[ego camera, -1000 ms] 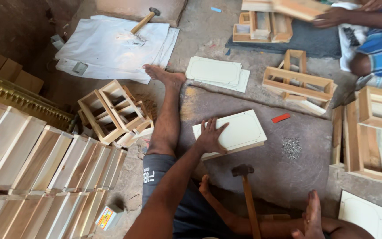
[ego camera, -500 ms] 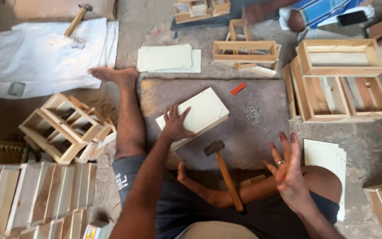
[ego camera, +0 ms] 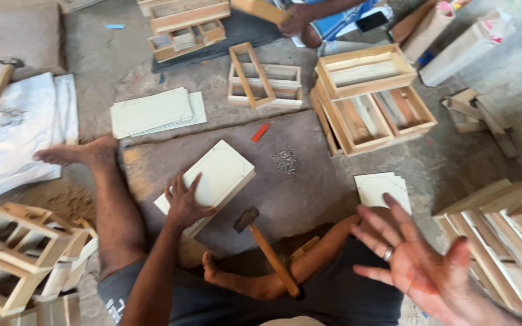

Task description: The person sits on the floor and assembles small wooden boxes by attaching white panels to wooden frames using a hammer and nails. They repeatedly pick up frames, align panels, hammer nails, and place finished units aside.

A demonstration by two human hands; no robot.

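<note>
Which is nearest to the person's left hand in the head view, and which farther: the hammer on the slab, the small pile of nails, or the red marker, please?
From the left hand, which rests on the white panel:
1. Hammer, just to its right, by the legs.
2. Pile of nails, farther right, mid-slab.
3. Red marker, beyond the panel, near the slab's far edge.

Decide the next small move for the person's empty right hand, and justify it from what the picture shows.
Probably lower the right hand to the hammer and grip its handle. That hand is open and holds nothing, the hammer lies untouched between the legs, and the left hand presses on the pale board-topped box.
</note>
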